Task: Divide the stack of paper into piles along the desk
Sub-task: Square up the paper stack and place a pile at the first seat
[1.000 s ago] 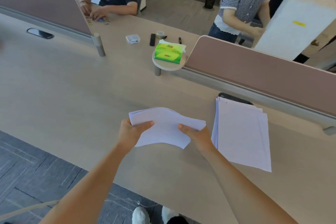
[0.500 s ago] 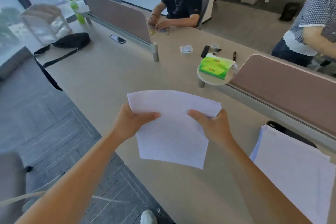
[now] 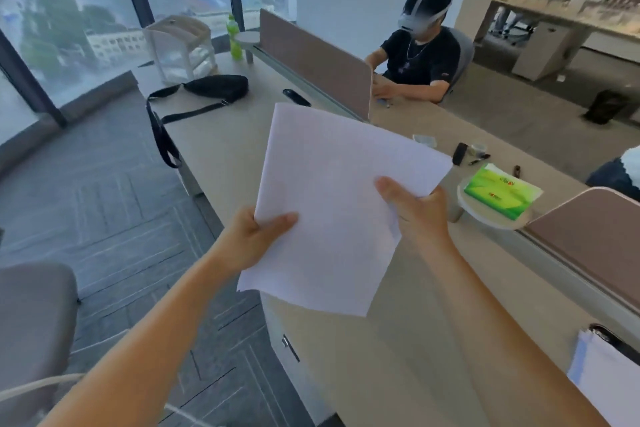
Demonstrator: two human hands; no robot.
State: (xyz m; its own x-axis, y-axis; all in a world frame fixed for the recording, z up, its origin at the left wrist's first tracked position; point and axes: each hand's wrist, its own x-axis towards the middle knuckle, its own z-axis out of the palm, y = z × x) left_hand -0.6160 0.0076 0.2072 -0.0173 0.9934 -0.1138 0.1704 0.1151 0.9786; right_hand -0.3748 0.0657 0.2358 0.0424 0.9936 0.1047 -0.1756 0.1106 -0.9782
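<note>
Your left hand [image 3: 254, 236] and right hand [image 3: 417, 210] hold a sheaf of paper [image 3: 332, 208] in the air above the counter [image 3: 408, 350], fingers clamped on its left and right edges, thumbs on top. The remaining stack of paper [image 3: 606, 381] lies flat on the counter at your far right, well apart from the sheaf.
</note>
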